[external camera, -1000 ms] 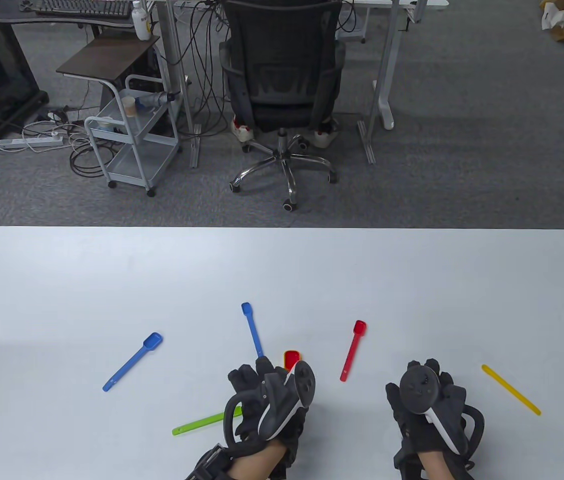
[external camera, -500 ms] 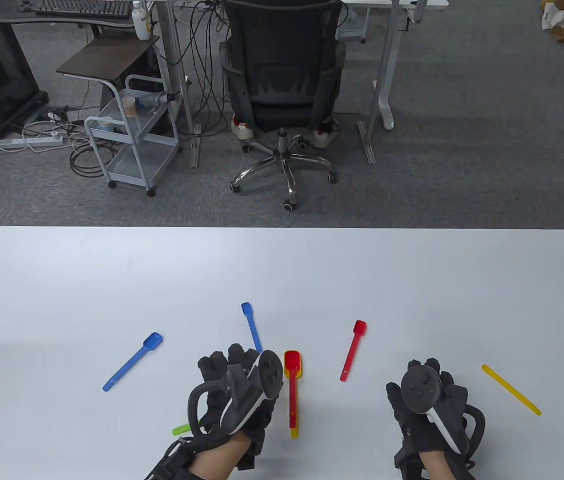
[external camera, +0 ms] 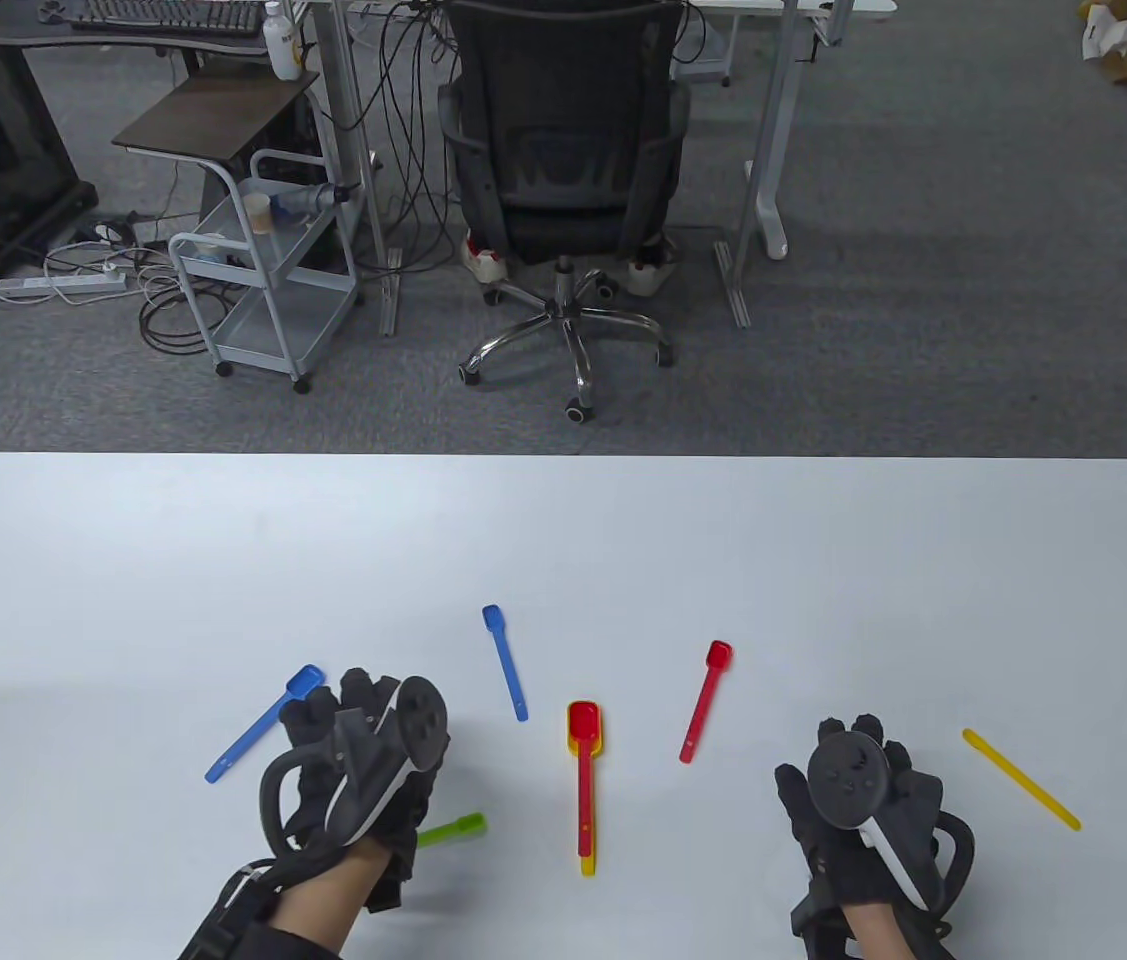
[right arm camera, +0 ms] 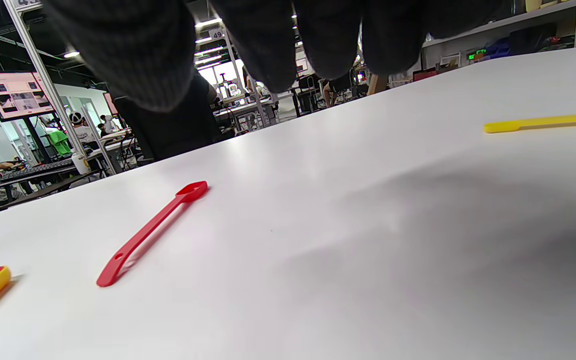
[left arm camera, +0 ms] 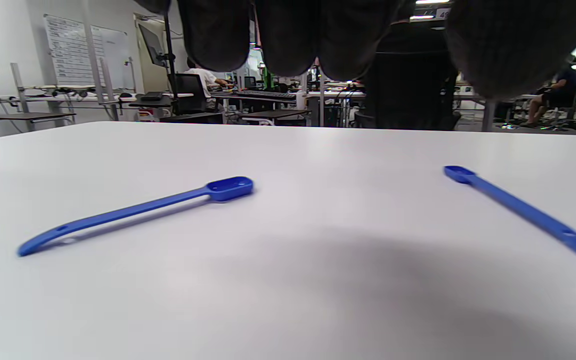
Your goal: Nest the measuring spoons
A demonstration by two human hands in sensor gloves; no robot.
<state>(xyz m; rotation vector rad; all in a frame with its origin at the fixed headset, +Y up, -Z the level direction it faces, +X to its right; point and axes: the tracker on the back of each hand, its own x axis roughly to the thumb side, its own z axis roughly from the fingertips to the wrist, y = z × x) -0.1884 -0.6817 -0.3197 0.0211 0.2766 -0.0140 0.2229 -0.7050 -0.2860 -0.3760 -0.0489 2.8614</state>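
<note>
Left hand [external camera: 363, 770] shifted left toward larger blue plastic spoon [external camera: 263, 725], grip open, empty; right hand [external camera: 858, 800] idle, open. Risk: nudging spoon askew.

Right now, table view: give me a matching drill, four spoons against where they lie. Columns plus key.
Things:
1. green spoon
2. large red spoon
3. single yellow spoon
4. large blue spoon

Places:
A. nested on a yellow spoon, mid-table
B. farthest right, beyond the right hand
C. partly hidden under the left hand, near its wrist
D. farthest left, bowl beside the left hand's fingers

Pairs: 1-C, 2-A, 3-B, 4-D
</note>
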